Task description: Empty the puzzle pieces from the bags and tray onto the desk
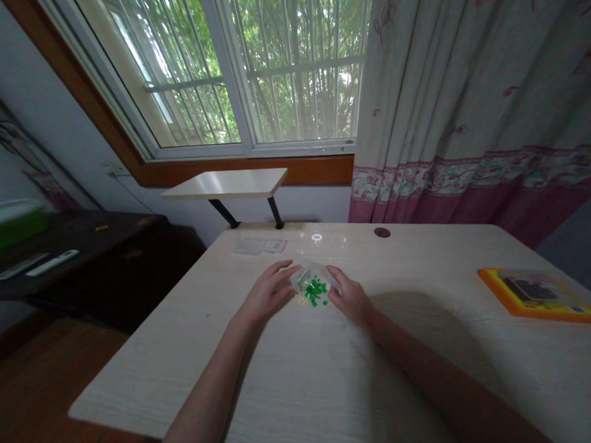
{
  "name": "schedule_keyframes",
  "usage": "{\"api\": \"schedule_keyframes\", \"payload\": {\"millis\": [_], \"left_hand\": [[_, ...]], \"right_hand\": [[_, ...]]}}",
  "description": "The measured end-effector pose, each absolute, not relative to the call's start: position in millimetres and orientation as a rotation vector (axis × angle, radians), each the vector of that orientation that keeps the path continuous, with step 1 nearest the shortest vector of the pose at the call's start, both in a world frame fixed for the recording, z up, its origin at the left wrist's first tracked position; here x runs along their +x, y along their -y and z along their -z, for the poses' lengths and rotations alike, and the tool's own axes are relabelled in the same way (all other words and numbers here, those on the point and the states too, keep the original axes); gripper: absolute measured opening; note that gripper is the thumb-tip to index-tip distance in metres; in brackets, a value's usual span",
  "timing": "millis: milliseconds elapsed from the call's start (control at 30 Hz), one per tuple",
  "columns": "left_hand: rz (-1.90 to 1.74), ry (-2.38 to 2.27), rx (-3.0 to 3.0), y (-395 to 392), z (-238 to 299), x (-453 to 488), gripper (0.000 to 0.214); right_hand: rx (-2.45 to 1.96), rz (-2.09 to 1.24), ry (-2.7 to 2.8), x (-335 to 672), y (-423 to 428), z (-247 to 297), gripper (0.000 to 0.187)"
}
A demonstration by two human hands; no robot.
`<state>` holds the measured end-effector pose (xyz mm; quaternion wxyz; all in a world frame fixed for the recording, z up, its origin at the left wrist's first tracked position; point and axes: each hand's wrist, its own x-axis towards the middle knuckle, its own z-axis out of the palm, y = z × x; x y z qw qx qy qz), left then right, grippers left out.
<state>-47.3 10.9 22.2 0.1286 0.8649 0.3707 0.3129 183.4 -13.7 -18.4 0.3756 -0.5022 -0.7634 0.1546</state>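
A clear plastic bag (319,269) is between my hands, over the middle of the table. Small green pieces (314,290) show at its lower part, with a few pale cream pieces (303,300) beside them; whether they all lie inside the bag or partly on the table I cannot tell. My right hand (346,294) pinches the bag's right edge between thumb and fingers. On the other side, my left hand (269,292) has its fingers apart, the tips close to or touching the bag's left edge.
Flat clear packaging (260,246) lies at the table's back left, before a small raised shelf (230,184). An orange-edged box (541,295) lies at the right. The table (159,364) has a round cable hole (382,233) at the back. A dark side table (105,239) stands left.
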Motion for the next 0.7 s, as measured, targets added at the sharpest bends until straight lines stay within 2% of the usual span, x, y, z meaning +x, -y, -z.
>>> {"api": "schedule_keyframes", "payload": {"millis": [133, 400, 533, 700], "left_hand": [[-0.95, -1.131, 2.474, -14, -23, -54, 0.032], [-1.02, -1.132, 2.358, -11, -24, -47, 0.031], [-1.047, -1.193, 2.295, -6, -17, -34, 0.035], [-1.034, -1.142, 2.235, 7, -17, -8, 0.046]], "right_hand": [[-1.304, -0.356, 1.97, 184, 14, 18, 0.054], [-1.249, -0.291, 1.961, 185, 16, 18, 0.054], [-1.098, -0.228, 1.977, 182, 21, 15, 0.057], [-0.968, -0.123, 2.021, 177, 25, 10, 0.052]]}}
